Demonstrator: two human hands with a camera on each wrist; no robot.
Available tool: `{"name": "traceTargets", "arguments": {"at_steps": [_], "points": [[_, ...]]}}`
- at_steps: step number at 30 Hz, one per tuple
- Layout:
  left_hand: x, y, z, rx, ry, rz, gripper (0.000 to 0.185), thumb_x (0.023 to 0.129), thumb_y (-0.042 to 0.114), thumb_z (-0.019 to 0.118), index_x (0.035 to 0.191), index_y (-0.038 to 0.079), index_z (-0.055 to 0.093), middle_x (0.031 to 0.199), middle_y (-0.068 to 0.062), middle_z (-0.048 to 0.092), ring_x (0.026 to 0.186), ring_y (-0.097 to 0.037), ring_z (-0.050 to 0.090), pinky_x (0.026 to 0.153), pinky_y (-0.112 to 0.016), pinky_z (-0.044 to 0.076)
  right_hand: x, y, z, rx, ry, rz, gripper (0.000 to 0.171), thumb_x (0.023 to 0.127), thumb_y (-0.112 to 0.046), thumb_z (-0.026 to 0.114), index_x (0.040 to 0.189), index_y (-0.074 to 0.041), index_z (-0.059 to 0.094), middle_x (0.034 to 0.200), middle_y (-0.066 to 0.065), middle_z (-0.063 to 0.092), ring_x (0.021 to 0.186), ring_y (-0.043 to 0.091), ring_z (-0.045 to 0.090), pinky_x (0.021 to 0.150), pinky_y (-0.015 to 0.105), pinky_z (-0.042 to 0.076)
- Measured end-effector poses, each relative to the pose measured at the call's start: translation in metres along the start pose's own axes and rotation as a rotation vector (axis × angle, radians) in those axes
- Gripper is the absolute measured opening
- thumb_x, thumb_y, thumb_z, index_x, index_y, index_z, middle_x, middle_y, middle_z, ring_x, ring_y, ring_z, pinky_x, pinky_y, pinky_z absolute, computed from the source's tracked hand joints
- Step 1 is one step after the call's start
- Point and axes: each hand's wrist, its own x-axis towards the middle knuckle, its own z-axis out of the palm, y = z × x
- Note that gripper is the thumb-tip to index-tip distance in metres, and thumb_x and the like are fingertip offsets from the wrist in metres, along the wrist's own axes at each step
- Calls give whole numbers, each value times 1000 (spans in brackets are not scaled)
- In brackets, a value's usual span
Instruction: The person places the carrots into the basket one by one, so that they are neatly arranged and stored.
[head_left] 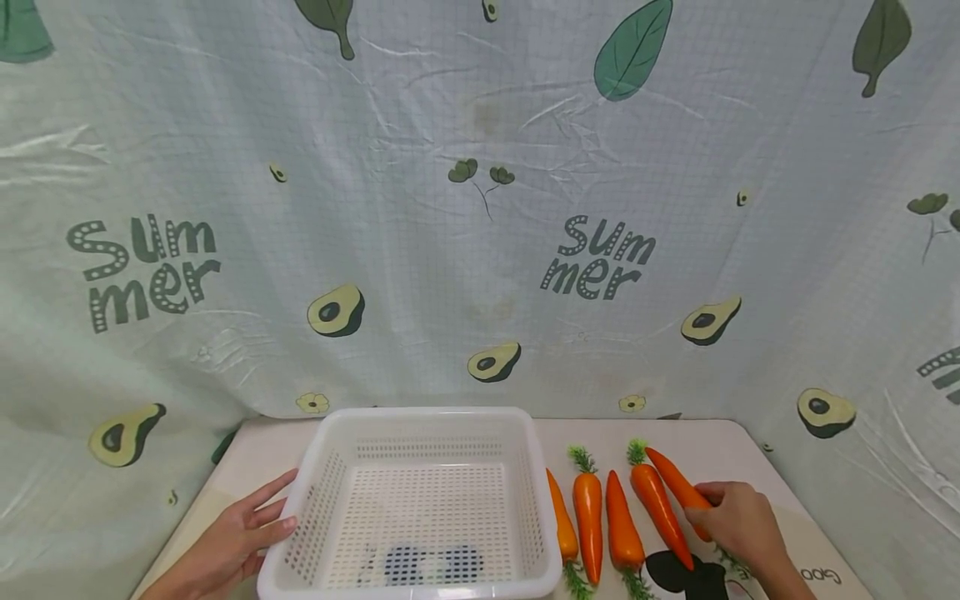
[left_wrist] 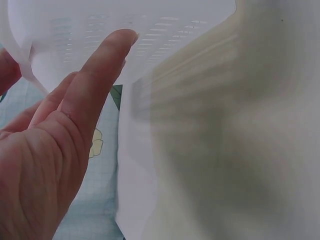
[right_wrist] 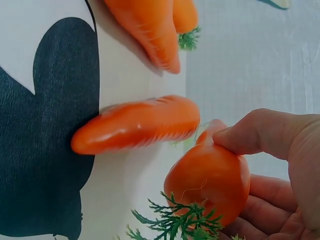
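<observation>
Five carrots lie on a beige table (head_left: 720,446) against avocado-print cloth (head_left: 480,250). Right hand (head_left: 738,521) pinches the 3 o'clock carrot (head_left: 678,487); its wrist view shows green fronds (right_wrist: 175,222). Left hand (head_left: 232,542), fingers spread, touches the basket (head_left: 420,417).

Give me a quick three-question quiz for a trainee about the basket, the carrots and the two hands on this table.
1. True or false: the white basket already holds a carrot.
2. How many carrots lie right of the basket? A) three B) five C) seven
3. Fill in: the right hand grips the ______ carrot of the row.

Key
1. False. The basket is empty; the left hand rests against its outer wall with straight fingers.
2. B. Five lie side by side on the table.
3. Rightmost. Thumb and fingers curl round it near its leafy end, as the right wrist view shows.
</observation>
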Motion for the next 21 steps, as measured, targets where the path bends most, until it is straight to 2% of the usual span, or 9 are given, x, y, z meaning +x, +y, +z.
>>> {"name": "traceTargets", "arguments": {"at_steps": [5,15,21], "points": [[0,-1,-1,3,-18,7,95,93,16,67,159,14,-1,156,-26,34,110,-29,68,91,-57,55,-1,-5,1,-17,7,-8,48,78,-18,75,116,11,65,91,20,71,62,14,60,56,30,57],[-2,-2,-4,-33,-73,14,94,95,15,65,159,11,-4,149,-20,49,111,-27,68,92,-57,55,-2,-12,-1,-9,-17,-47,51,78,-21,76,118,9,66,98,20,73,65,14,61,57,30,56],[-2,-1,-4,-46,-79,14,94,95,14,65,159,12,-4,149,-19,49,112,-28,68,93,-57,54,-2,-16,0,-10,-29,-49,50,78,-20,74,119,8,66,99,19,73,64,13,61,56,29,56]]}}
